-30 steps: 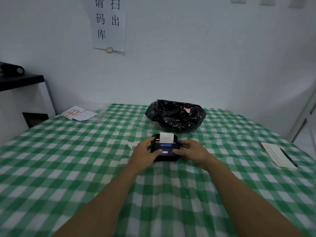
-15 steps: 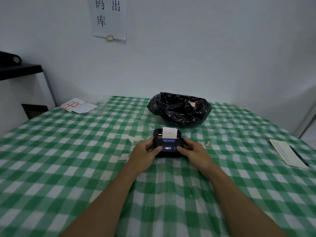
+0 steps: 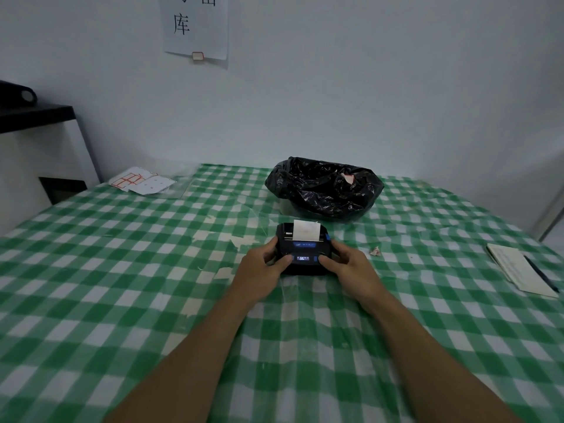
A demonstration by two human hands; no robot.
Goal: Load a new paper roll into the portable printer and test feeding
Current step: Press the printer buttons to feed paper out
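Note:
A small black portable printer (image 3: 302,248) rests on the green checked tablecloth (image 3: 122,285), its lid closed and its little front screen lit blue. A white strip of paper (image 3: 306,229) sticks up out of its top slot. My left hand (image 3: 262,270) grips the printer's left side with the thumb on the front panel. My right hand (image 3: 351,266) grips the right side, thumb on the front panel too. The roll inside is hidden.
A bin lined with a black bag (image 3: 324,188) stands just behind the printer. A crumpled paper scrap (image 3: 375,251) lies to the right. A notebook with a pen (image 3: 520,269) is at the right edge, label sheets (image 3: 141,181) at the far left.
The view has tilted down slightly, so the printer sits a little higher in the frame. Both hands keep their grip on it, and the paper strip looks the same length.

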